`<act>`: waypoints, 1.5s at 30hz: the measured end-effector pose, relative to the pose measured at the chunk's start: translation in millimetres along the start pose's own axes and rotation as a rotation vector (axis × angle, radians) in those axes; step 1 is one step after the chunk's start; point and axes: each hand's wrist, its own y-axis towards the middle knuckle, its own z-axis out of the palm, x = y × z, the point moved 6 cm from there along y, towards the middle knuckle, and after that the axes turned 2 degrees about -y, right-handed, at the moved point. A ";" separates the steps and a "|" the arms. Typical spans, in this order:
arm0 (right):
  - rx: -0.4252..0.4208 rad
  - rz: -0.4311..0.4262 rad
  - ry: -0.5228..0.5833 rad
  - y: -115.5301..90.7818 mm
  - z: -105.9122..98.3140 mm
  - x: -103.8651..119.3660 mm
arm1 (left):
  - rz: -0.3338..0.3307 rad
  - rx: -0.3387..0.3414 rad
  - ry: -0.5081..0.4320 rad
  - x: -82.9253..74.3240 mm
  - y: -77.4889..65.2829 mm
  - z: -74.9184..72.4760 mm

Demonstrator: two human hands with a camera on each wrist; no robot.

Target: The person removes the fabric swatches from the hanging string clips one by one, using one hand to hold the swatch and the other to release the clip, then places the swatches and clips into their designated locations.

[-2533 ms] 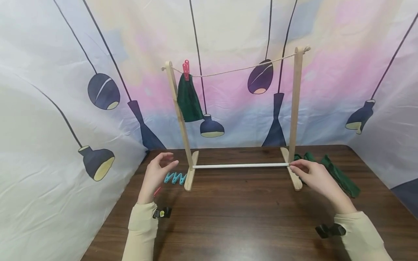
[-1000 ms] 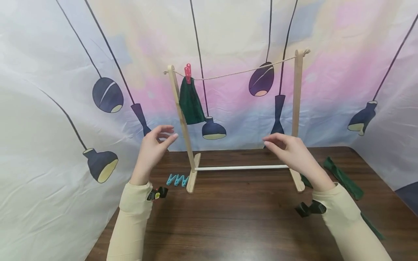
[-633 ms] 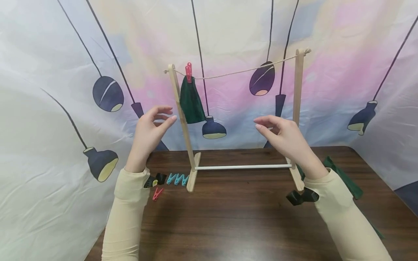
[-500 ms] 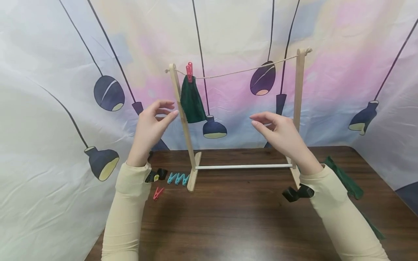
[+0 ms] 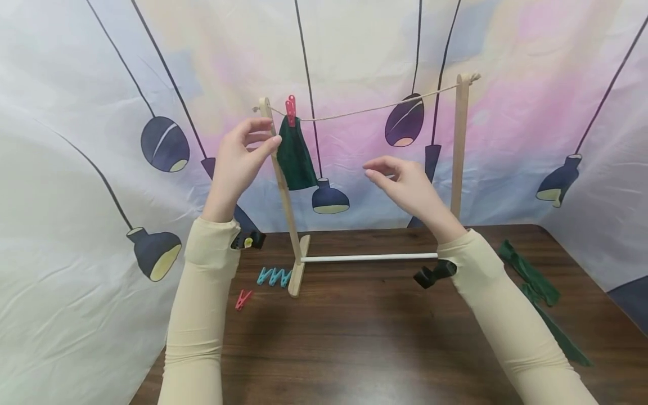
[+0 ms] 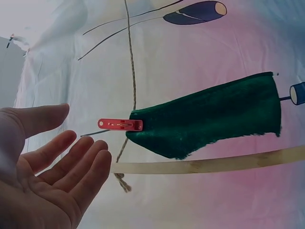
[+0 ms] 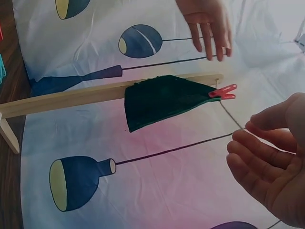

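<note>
A dark green cloth (image 5: pixel 296 157) hangs by one gathered end from the rope (image 5: pixel 354 115), under a red clothespin (image 5: pixel 290 111). The rope runs between two wooden posts of a small drying rack. My left hand (image 5: pixel 240 160) is beside the left post (image 5: pixel 287 214), fingers loosely bent and holding nothing. In the left wrist view its fingertips are apart from the clothespin (image 6: pixel 119 125). My right hand (image 5: pixel 407 183) hovers below the rope, right of the cloth, thumb and fingers relaxed with nothing between them. The right post's foot is hidden behind the right forearm.
Several blue clothespins (image 5: pixel 273 276) lie on the dark wooden table (image 5: pixel 344 337) by the rack's left foot, with a red clothespin (image 5: pixel 243 300) nearer. Green cloths (image 5: pixel 531 273) lie at the right. A white bar (image 5: pixel 369 257) joins the rack's feet. A printed curtain stands behind.
Both hands have risen from near the table. The left hand has come up close to the clothespin's height, and the right hand has left the rack's foot and moved up and left.
</note>
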 end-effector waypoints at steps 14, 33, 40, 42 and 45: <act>0.056 0.042 0.098 48.2 32.9 4.8 | -0.079 0.038 -0.010 -17.0 45.4 10.0; 0.015 0.198 0.315 88.6 66.7 -11.4 | -0.164 0.101 0.009 -8.1 64.6 32.2; 0.033 0.193 0.269 97.1 80.5 -6.0 | -0.160 0.090 -0.003 -4.3 65.1 34.3; 0.029 0.181 0.242 99.3 82.7 -2.5 | -0.160 0.088 -0.013 -3.9 65.1 35.5; 0.025 0.172 0.226 102.5 85.8 3.0 | -0.154 0.081 -0.030 -2.4 64.1 37.6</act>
